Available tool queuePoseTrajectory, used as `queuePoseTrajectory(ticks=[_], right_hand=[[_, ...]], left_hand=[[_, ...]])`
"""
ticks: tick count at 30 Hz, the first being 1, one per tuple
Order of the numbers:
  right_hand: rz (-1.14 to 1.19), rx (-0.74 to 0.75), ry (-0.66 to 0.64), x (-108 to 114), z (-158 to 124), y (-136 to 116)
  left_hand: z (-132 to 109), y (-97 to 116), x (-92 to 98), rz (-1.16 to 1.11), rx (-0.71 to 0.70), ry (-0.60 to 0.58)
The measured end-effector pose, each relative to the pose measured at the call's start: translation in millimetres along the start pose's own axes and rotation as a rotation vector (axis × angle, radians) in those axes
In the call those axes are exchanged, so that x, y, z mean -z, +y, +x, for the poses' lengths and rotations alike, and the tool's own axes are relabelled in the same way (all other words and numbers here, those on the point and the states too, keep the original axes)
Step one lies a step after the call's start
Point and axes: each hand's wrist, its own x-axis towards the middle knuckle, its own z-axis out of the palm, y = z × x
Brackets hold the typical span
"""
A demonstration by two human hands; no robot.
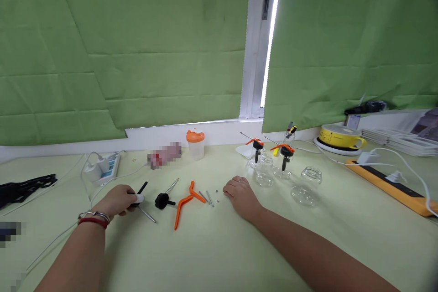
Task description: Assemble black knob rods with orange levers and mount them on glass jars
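My left hand (118, 200) is closed on a black lid-like part (142, 188) with a thin metal rod, at the table's left. A white piece shows at its fingertips. To its right lies a second black lid (162, 200) with a metal rod. Two bent orange levers (183, 207) and two short metal pins (210, 198) lie in the middle. My right hand (241, 196) rests palm down on the table, fingers lying loosely, beside two tiny metal nuts (216, 191). Behind it stand two open glass jars (264, 175) and two fitted with black lids and orange levers (285, 148).
An orange-lidded cup (195, 146) stands by the wall. White cables run from a power strip (111, 169) at left. At right are an orange-and-black power strip (386, 187) and a yellow bowl (340, 137). Screwdrivers (291, 128) stand behind the jars.
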Motion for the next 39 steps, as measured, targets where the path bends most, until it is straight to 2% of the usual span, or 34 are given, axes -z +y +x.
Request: queuePoseTrajectory(ticks=[2,4,8,12,14,16,18,21,24,33,36,39], right_hand=[[0.116,-0.025,0.056,8,-4,-4],[0.258,-0.074,0.087,16,-11,-7],[0.549,-0.268,0.032,23,-31,-7],[0.798,-0.43,-0.039,19,-48,-1],[0.932,-0.501,-0.057,15,-52,1],[1.036,-0.558,-0.056,12,-53,2],[1.103,-0.592,-0.051,10,-53,3],[1.16,-0.612,-0.05,10,-51,3],[1.193,-0.626,-0.054,13,-51,3],[1.225,-0.653,-0.058,17,-50,-3],[1.231,-0.644,-0.045,15,-50,-2],[1.225,-0.644,-0.041,15,-50,-2]], left_hand=[[-8,5,5.6,-0.107,-0.041,-0.053],[-20,14,9.3,-0.227,-0.153,-0.129],[-47,43,0.6,-0.475,-0.358,-0.224],[-69,71,-34.0,-0.59,-0.474,-0.41],[-78,81,-55.9,-0.572,-0.552,-0.429],[-84,88,-77.1,-0.504,-0.644,-0.396],[-88,90,-96.0,-0.489,-0.707,-0.428],[-90,89,-118.1,-0.573,-0.694,-0.507],[-89,84,-131.6,-0.541,-0.716,-0.476],[-84,81,-138.6,-0.291,-0.853,-0.318],[-84,81,-138.1,-0.288,-0.861,-0.351],[-84,81,-134.9,-0.311,-0.861,-0.44]])
